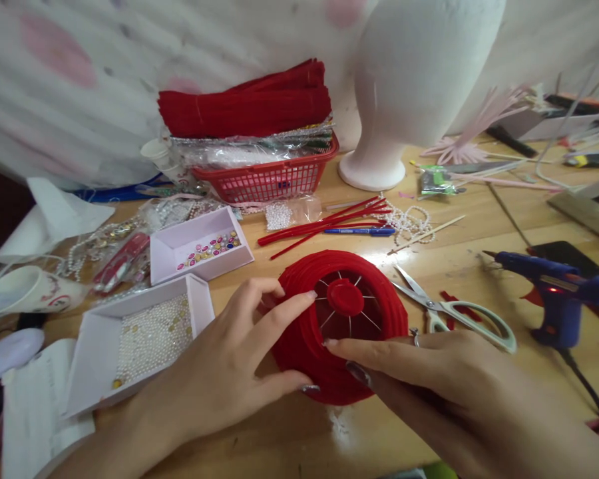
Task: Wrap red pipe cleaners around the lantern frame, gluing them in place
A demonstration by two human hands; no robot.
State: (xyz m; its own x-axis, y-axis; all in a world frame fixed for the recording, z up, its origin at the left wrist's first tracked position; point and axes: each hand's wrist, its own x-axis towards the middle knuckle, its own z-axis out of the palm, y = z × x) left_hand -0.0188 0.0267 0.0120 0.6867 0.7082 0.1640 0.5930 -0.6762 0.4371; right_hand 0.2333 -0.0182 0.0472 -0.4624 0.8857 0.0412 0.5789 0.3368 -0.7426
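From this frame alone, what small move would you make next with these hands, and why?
Probably press the right hand's index fingertip along the inner edge of the red ring. That fingertip is already at the edge's near side, and the left hand is spread against the ring's left side, seemingly bracing it. The glue gun and scissors lie out of both hands.
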